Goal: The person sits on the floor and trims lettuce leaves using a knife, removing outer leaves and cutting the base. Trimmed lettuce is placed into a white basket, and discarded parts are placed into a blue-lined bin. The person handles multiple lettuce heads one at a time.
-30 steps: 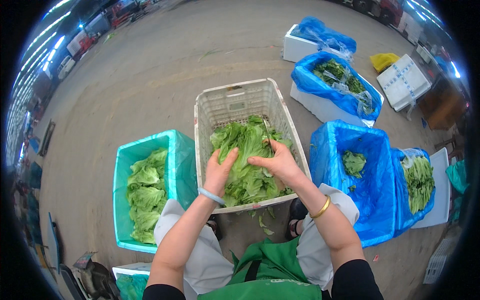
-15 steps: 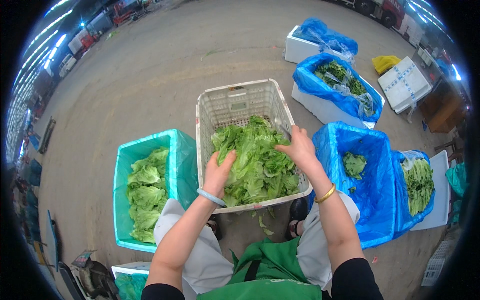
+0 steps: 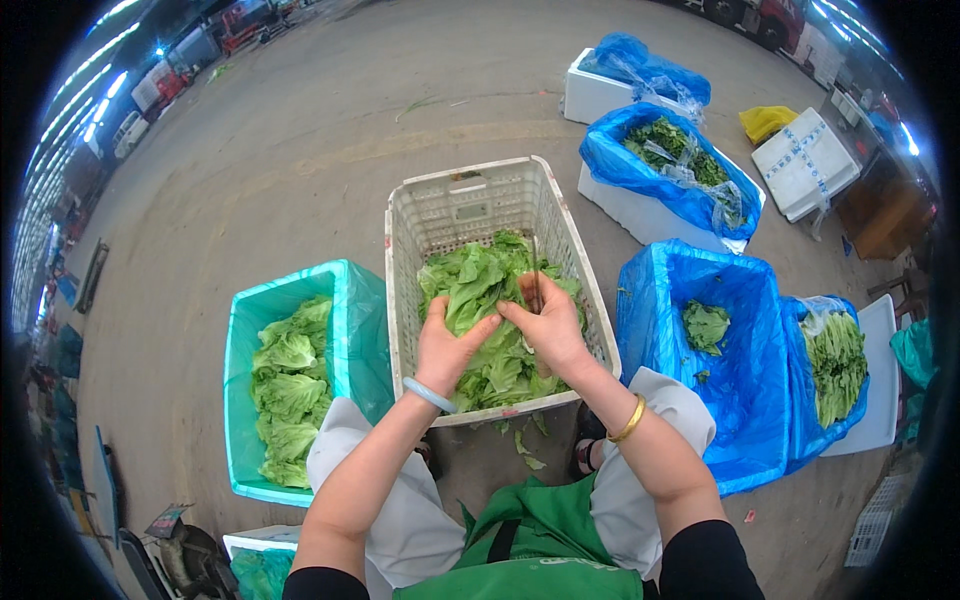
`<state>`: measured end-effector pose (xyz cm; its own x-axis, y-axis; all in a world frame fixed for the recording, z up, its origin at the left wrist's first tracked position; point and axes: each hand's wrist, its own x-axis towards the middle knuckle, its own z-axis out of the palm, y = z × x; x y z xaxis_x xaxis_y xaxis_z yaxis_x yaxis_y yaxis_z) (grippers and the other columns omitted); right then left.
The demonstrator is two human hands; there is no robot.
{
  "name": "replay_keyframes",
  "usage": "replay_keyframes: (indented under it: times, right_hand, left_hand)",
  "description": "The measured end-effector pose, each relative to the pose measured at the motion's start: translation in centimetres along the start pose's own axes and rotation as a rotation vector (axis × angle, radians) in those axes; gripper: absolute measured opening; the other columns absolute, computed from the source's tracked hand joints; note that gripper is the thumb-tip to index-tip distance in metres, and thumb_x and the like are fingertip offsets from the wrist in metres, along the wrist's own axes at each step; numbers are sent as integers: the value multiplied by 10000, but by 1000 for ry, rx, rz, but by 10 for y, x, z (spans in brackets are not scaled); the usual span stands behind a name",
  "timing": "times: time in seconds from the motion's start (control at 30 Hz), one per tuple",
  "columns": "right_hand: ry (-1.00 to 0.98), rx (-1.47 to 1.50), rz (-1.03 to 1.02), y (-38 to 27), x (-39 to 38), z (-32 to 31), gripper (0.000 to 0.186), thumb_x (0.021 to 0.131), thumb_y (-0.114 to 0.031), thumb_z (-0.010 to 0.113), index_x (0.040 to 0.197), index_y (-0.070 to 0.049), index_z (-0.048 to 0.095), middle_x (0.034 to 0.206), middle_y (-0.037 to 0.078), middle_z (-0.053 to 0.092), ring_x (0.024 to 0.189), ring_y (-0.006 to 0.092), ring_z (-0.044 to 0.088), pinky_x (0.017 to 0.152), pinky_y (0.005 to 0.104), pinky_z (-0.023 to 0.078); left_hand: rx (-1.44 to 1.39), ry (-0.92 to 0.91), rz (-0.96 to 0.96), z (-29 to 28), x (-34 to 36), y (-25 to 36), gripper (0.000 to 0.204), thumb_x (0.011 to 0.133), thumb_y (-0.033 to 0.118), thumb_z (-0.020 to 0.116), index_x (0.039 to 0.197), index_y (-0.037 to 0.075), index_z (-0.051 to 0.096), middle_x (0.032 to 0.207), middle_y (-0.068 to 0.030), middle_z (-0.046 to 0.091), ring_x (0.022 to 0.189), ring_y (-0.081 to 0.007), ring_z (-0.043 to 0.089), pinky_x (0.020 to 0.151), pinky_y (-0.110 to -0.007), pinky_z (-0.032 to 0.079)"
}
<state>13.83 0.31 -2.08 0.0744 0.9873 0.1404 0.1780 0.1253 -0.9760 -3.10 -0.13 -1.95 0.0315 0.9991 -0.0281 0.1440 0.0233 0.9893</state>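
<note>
A white plastic crate (image 3: 397, 300) stands before me, holding a heap of loose green lettuce (image 3: 490, 262). My left hand (image 3: 447, 345) is closed around some of the lettuce, its thumb pointing inward. Close beside it, nearly thumb to thumb, my right hand (image 3: 550, 325) has its fingers curled round a thin knife (image 3: 535, 256), whose narrow blade points up and away from me. Its handle is hidden in the palm. Lettuce leaves lie beneath both hands, and the fingertips are partly out of sight.
At left, a teal-lined box (image 3: 235, 400) holds lettuce heads (image 3: 292, 380). A blue-lined box (image 3: 740, 400) at right contains a few leaves (image 3: 706, 327); beyond it are leafy greens (image 3: 835, 365). Further off stand white foam boxes (image 3: 640, 205) with blue bags. Leaf scraps (image 3: 528, 455) lie between my feet.
My right hand has moved left and inward with the knife, coming close to my left hand. The left hand has shifted slightly and turned inward over the lettuce.
</note>
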Motion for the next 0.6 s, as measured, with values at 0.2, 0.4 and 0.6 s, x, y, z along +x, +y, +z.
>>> replay_keyframes:
  times: [0.2, 0.4, 0.6]
  right_hand:
    - [251, -542, -295, 1, 21, -16, 294, 802, -92, 743, 994, -10, 536, 820, 189, 635, 770, 397, 626, 687, 463, 499]
    - [138, -757, -66, 22, 37, -62, 475, 783, -198, 794, 1142, 18, 571, 938, 213, 666, 858, 443, 654, 792, 494, 523]
    - [-154, 212, 167, -40, 1, -16, 583, 806, -171, 799, 1309, -16, 546, 877, 17, 589, 611, 76, 542, 478, 231, 408]
  left_hand:
    - [6, -36, -34, -14, 0, -3, 618, 821, 257, 823, 1259, -34, 499, 1158, -119, 664, 1014, -187, 640, 870, -327, 519]
    - [-266, -72, -185, -28, -7, 16, 647, 838, 255, 814, 1305, -33, 472, 1181, -128, 637, 1056, -179, 621, 890, -313, 511]
    - [-291, -102, -196, -21, -10, 23, 646, 810, 235, 832, 1277, -20, 467, 1173, -123, 633, 1042, -178, 626, 867, -314, 523]
